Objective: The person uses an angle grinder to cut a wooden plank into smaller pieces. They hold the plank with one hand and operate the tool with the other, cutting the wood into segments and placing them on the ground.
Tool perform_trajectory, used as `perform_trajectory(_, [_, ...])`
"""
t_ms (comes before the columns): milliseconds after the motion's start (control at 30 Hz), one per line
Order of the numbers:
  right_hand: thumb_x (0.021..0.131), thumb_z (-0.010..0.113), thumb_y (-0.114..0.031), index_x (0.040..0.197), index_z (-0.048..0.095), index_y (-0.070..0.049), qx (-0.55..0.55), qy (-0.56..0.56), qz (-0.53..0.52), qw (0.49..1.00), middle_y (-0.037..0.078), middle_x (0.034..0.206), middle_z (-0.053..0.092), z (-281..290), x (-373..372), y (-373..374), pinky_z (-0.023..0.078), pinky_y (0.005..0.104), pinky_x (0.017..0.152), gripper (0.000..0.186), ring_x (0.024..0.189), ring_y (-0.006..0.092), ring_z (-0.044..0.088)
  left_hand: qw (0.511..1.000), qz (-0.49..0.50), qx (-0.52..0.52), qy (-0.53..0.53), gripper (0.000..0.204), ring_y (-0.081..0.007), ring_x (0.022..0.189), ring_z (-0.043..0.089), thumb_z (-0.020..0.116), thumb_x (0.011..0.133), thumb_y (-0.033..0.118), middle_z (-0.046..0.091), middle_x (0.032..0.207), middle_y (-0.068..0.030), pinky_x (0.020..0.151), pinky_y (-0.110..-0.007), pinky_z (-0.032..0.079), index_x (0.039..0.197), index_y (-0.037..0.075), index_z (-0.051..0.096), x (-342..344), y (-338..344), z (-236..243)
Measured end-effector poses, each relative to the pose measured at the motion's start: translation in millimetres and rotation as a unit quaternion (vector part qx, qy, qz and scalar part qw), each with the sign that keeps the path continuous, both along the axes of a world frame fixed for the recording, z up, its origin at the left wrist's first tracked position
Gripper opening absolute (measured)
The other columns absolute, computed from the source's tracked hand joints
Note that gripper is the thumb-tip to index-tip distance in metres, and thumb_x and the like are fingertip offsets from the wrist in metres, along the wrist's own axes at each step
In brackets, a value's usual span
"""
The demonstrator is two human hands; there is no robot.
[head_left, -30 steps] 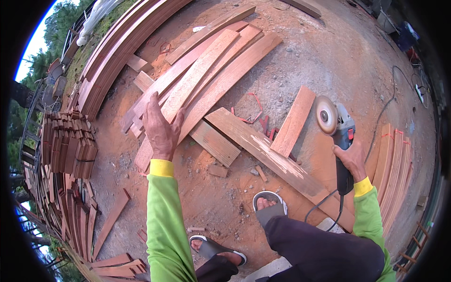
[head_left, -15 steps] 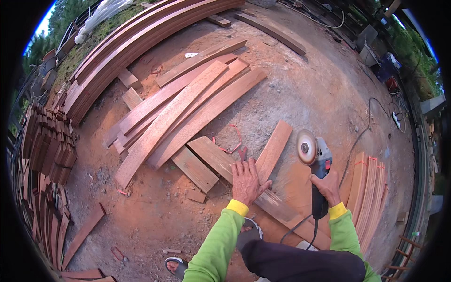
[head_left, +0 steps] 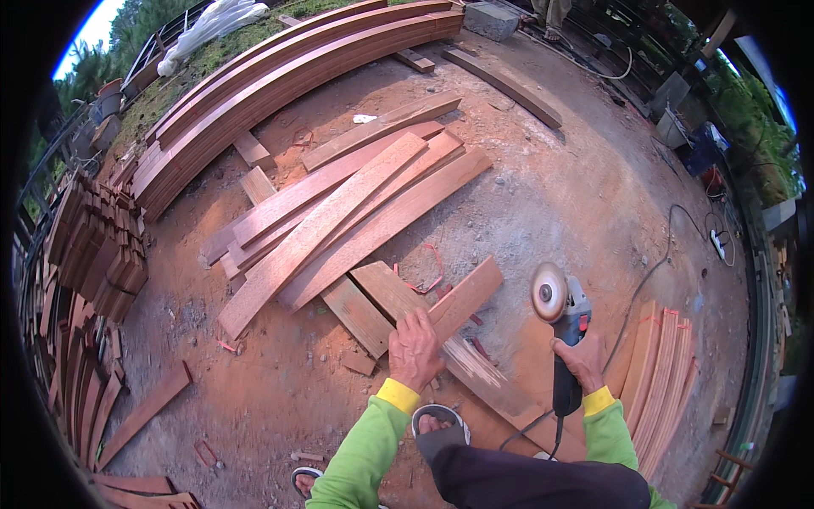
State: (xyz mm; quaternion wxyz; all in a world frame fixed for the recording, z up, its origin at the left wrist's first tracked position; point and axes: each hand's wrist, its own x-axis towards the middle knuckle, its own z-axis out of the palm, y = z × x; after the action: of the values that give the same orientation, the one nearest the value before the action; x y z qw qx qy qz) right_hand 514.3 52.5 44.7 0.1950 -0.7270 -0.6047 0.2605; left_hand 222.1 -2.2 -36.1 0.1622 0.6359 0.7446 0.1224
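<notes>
The right hand (head_left: 583,360) has its grip wrapped round the grinder (head_left: 571,329), the disc (head_left: 549,291) at its far end. The left hand (head_left: 415,352) grasps the near end of the short board (head_left: 468,297), which slants over the plank (head_left: 475,365). Beyond, a pile (head_left: 331,229) lies on the ground (head_left: 288,407).

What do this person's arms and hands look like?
The arms wear long, bright lime-green sleeves ending in yellow cuffs at the wrists. The left hand and right hand are both bare, without gloves.
</notes>
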Motion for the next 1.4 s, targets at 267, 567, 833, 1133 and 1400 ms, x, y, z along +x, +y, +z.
perform_trajectory(267, [0.067,0.082,-0.019,0.087,0.066,0.004,0.055,0.015,0.024,0.998,0.007,0.073,0.067,-26.4,8.4,-2.3,0.053,0.0339,0.060,0.034,0.063,0.0167,0.063,0.998,-0.003,-0.055,0.023,0.069,-0.0359,0.093,0.064,0.079,0.064,0.043,0.057,0.100,-0.0187,0.075,-0.046,0.055,0.110,0.000,0.051,-121.7,-111.2,12.4])
perform_trajectory(567, [0.065,0.082,-0.020,0.098,0.061,0.006,0.058,0.069,0.065,0.994,0.014,0.084,0.068,-5.5,-23.3,-11.6,0.055,0.0373,0.070,0.047,0.074,0.0226,0.066,0.975,0.094,-0.177,0.096,0.074,-0.0416,0.097,0.062,0.079,0.059,0.039,0.059,0.104,-0.0215,0.080,-0.050,0.052,0.117,0.001,0.051,-266.1,-322.0,124.1])
perform_trajectory(833, [0.069,0.081,-0.018,0.101,0.062,0.003,0.069,0.092,0.125,0.986,0.010,0.087,0.068,15.7,-62.1,-24.8,0.053,0.0353,0.071,0.043,0.075,0.0204,0.064,0.911,0.390,-0.119,0.061,0.065,-0.0446,0.094,0.063,0.078,0.060,0.029,0.062,0.098,-0.0239,0.080,-0.049,0.051,0.114,0.002,0.053,-192.4,-513.0,137.4])
perform_trajectory(1133, [0.076,0.080,-0.016,0.109,0.063,0.004,0.048,0.170,0.186,0.967,0.008,0.095,0.065,19.8,-99.9,-43.7,0.050,0.0320,0.074,0.042,0.079,0.0169,0.060,0.715,0.693,-0.064,-0.069,0.071,-0.0442,0.101,0.062,0.081,0.066,0.033,0.063,0.108,-0.0231,0.087,-0.049,0.051,0.122,0.003,0.052,-8.2,-626.5,111.8])
perform_trajectory(1400, [0.078,0.085,-0.024,0.116,0.063,0.011,0.070,0.179,0.225,0.955,0.011,0.099,0.067,25.8,-101.6,-48.1,0.052,0.0358,0.078,0.056,0.082,0.0246,0.061,0.684,0.718,-0.108,-0.066,0.078,-0.0411,0.111,0.060,0.082,0.067,0.037,0.061,0.116,-0.0227,0.093,-0.049,0.050,0.129,0.004,0.047,80.7,-690.8,68.6])
